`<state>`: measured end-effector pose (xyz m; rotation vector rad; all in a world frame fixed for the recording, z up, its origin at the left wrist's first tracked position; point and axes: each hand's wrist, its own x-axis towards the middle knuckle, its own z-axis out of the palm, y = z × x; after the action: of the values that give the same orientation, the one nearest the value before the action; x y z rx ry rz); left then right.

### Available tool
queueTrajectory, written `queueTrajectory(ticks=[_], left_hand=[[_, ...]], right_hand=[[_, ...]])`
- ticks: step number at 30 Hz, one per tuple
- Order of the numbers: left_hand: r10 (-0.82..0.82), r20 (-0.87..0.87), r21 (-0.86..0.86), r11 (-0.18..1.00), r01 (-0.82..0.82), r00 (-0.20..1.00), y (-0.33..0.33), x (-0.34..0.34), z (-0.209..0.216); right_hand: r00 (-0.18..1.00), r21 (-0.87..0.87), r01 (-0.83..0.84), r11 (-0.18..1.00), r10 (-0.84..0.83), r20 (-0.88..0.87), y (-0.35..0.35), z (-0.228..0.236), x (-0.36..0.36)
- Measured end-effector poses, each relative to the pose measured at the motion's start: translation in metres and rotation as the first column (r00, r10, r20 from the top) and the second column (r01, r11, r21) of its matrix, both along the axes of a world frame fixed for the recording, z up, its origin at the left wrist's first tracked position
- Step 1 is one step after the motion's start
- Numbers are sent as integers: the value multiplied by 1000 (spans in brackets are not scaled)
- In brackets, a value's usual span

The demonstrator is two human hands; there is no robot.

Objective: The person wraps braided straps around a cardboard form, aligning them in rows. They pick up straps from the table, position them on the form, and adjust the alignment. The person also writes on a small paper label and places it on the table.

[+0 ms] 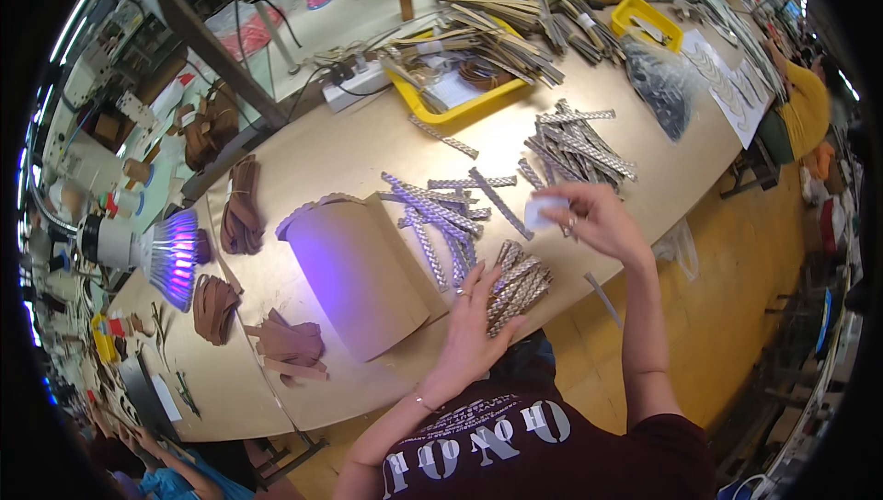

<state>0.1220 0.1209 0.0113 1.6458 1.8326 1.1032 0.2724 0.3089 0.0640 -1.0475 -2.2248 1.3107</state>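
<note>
My left hand [471, 327] is closed along the left side of a bundle of braided straps [524, 284], brown and silver, at the table's near edge. My right hand [598, 221], to the right and farther out, pinches a small whitish piece [546, 214]; its exact kind is unclear. Between the hands and the far side lie loose braided straps [437, 208] in a scattered heap. Another pile of braided straps [579, 149] sits just beyond my right hand. The palm side of both hands is hidden.
A curved brown cardboard sheet [354, 270] stands left of my left hand. Brown strip bundles [242, 210] and a lit purple lamp [170, 256] are farther left. Beyond are a yellow tray [451, 116], a power strip [357, 88] and a clear bag [660, 86]. Other people work nearby.
</note>
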Motion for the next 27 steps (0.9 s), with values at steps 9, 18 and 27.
queueTrajectory(ticks=[9, 18, 27], left_hand=[[-304, -322, -87, 952, 292, 896, 3, -22, 10], [-315, -569, -37, 933, 359, 760, 11, -22, -1], [-263, -355, -127, 964, 232, 897, 8, -24, 1]], right_hand=[[989, -284, 14, 959, -56, -138, -55, -32, 14], [911, -313, 266, 912, -344, -226, -83, -57, 1], [940, -116, 234, 965, -255, -226, -97, -59, -5]])
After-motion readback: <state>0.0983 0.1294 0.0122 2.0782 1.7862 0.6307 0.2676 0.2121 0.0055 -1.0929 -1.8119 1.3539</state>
